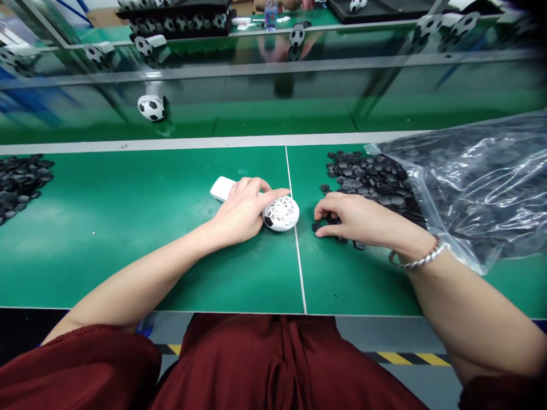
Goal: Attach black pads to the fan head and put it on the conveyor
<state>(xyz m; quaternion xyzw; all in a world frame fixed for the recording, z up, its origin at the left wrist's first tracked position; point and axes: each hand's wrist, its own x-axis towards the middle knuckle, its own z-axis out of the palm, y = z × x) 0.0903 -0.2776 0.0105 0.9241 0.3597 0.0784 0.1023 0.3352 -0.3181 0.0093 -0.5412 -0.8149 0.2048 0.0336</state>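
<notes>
Green matting covers the bench (pixel 128 239), and a white seam line (pixel 297 250) down its middle is the handy landmark. Nearest, just left of the seam, the left hand (pixel 241 210) lies curled over a white fan (pixel 280 213) w/ a football-patterned head, fingers draped across handle and rim, pinning it flat; the lattice sockets face up and look mostly unfilled, apart from one dark spot at the edge. Just right of the seam, the right hand (pixel 348 219) is pinched down on small black pieces (pixel 327 226), fingertips closed on or around one (can't tell if it's actually lifted). Further right of the seam spreads the loose pile of black pieces (pixel 371 179), spilling from a clear plastic bag (pixel 474 182). To do this well, I'd judge: take one piece only, turn it right way up btwn thumb and forefinger, keep the fan held steady so the socket doesn't shift, and press square. Far left of the seam sits another black heap (pixel 21 179). Beyond the seam's far end, a finished black-and-white ball head (pixel 151 107) rests on the conveyor.
</notes>
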